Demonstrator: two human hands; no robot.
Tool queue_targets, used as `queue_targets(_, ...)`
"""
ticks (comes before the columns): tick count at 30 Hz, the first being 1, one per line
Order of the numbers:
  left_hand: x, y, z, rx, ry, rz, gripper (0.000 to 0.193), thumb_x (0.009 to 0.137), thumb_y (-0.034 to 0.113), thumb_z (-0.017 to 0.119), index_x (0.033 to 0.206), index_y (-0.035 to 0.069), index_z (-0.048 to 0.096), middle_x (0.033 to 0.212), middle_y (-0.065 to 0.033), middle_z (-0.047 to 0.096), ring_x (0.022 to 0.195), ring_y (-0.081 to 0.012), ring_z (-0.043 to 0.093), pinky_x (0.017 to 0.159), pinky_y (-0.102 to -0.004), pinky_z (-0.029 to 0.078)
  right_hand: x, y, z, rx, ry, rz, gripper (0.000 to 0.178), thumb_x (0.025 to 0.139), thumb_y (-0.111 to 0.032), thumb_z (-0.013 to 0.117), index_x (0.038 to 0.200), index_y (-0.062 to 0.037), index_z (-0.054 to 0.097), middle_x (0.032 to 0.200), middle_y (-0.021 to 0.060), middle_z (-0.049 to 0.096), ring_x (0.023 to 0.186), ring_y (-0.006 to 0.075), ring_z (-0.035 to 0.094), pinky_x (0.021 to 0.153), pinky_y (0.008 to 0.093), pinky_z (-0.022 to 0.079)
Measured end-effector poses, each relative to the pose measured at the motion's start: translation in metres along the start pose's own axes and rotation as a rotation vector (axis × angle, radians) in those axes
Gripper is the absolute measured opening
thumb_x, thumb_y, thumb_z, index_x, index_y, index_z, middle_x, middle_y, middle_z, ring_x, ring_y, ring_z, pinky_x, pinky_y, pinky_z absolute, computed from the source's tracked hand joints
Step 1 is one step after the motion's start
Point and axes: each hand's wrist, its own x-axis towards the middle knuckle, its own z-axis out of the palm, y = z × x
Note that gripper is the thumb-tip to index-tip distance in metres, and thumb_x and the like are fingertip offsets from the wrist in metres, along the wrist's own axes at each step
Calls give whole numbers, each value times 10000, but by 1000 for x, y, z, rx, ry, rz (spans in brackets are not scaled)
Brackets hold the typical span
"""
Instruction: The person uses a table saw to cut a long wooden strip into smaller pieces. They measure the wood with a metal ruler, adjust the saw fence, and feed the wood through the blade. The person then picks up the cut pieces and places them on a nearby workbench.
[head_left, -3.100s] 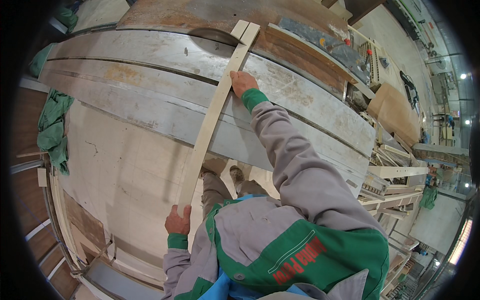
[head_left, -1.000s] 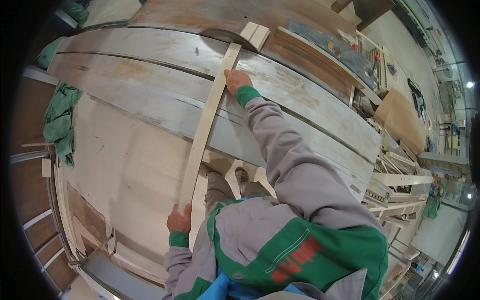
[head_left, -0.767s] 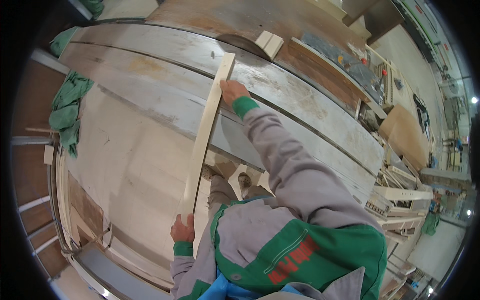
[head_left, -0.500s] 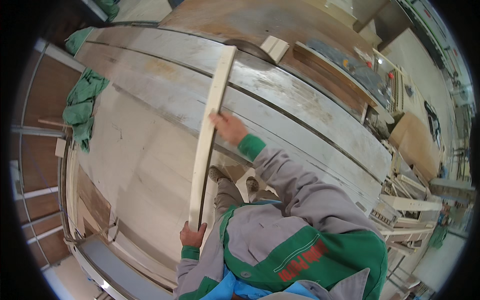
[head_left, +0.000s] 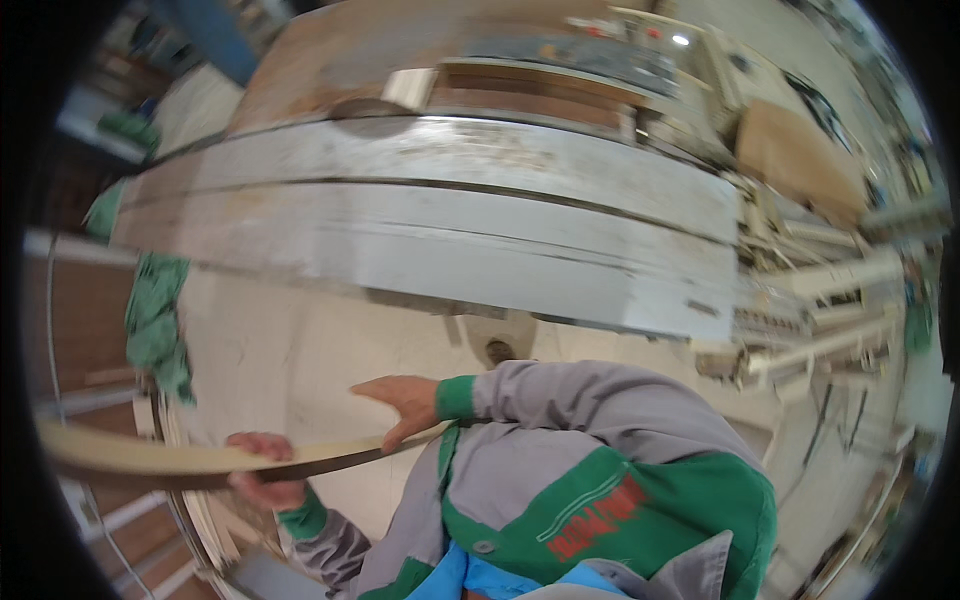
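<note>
Pale wooden strip (head_left: 200, 462), long, thin and flat, lies nearly level across the lower left of the view, its far end running out toward the left rim and its near end tapering to a dark edge just under the right hand (head_left: 400, 402). Both hands hold it in the air, in front of the person's chest and clear of the wide grey metal surface (head_left: 480, 230) that arcs across the middle of the view. The left hand (head_left: 262, 470) closes its grip around the strip from below, fingers curled over the top edge, so it is pinching the wood. The right hand lies on the strip's near end with the fingers stretched out flat and the thumb below; its grip looks pressed on the wood, though how firmly the thumb bears on it I cannot tell. Both wrists show green knitted cuffs under grey sleeves of a grey and green work jacket (head_left: 600, 480). A crumpled green cloth (head_left: 155, 325) hangs at the left, beside the end of the grey surface. Behind that surface a brown wooden board (head_left: 400, 45) lies flat, and on it a small pale wooden block (head_left: 410, 88) stands near the edge. Pale wooden frames (head_left: 830, 330) are stacked at the right, blurred.
</note>
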Motion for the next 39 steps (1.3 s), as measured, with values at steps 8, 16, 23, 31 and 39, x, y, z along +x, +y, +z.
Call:
queue_targets(8, 3, 24, 118, -348, -497, 8, 669, 862, 625, 720, 1101, 58, 457, 914, -52, 488, 764, -165, 472, 749, -353, 398, -59, -44, -14, -158, 274, 252, 548, 714, -223, 839, 1194, -114, 599, 1006, 157, 693, 981, 352, 693, 844, 459, 549)
queue_targets(16, -75, -49, 117, -28, -175, 2, 491, 982, 257, 636, 1360, -37, 527, 1219, -169, 658, 1083, -289, 657, 953, -413, 546, -238, -116, -34, -459, 477, 650, 377, 711, -176, 835, 1035, -95, 659, 930, 149, 718, 875, 377, 702, 754, 423, 570)
queue_targets(23, -120, -127, 133, -9, -138, -649, 518, 970, 191, 620, 1428, -19, 502, 1273, -203, 677, 1104, -265, 686, 977, -407, 563, -342, -152, -56, -665, 461, 886, 421, 769, -390, 825, 1024, -101, 656, 913, 136, 710, 856, 374, 691, 746, 449, 552)
queue_targets(31, -161, -149, 213, -130, -394, -689, 548, 983, 179, 546, 1491, -3, 448, 1447, -178, 568, 1266, -274, 619, 985, -434, 575, -432, -180, -124, -809, 497, 856, 503, 762, -502, 844, 982, -97, 642, 890, 116, 686, 836, 356, 679, 720, 458, 530)
queue_targets(39, -132, -171, 424, -418, -564, -347, 682, 1036, 444, 483, 1551, 11, 375, 1505, -253, 482, 1417, -415, 456, 1133, -530, 388, -563, -204, -230, -608, 725, 881, 528, 767, -504, 845, 1009, -80, 645, 925, 139, 697, 870, 377, 682, 752, 445, 540)
